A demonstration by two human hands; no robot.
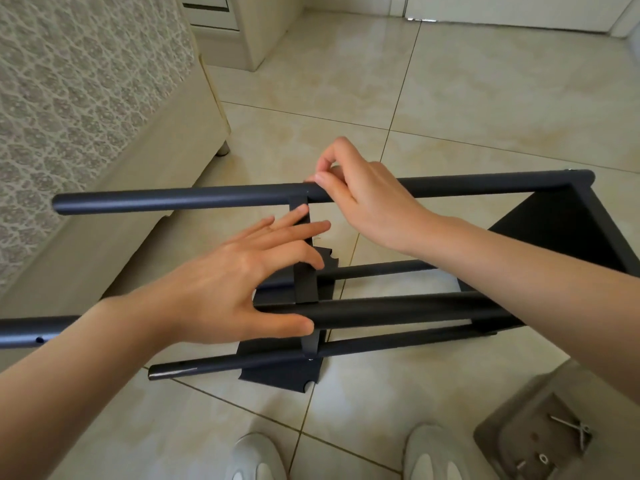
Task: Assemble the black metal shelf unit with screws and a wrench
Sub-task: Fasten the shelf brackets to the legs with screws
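end shelf mounted | mid shelf steadied by spread left hand | small part pinched by right hand at far pole | mid joints judged unscrewed

**Free room**
- Bay right of the middle panel, between the upper tube and the near tube. It is open from above, and the tile floor shows through.
- Left of the panel the tubes run to open ends, with gaps between them.
- Open tiles lie beyond the frame, up to the cabinet.

**Obstacles**
- The end panel closes the bay on its right.
- The right hand and its forearm cross the bay.
- The left hand spreads over the gap at the panel.
- The couch stands close to the left tube ends.
- A hardware tray and shoes sit on the near floor.
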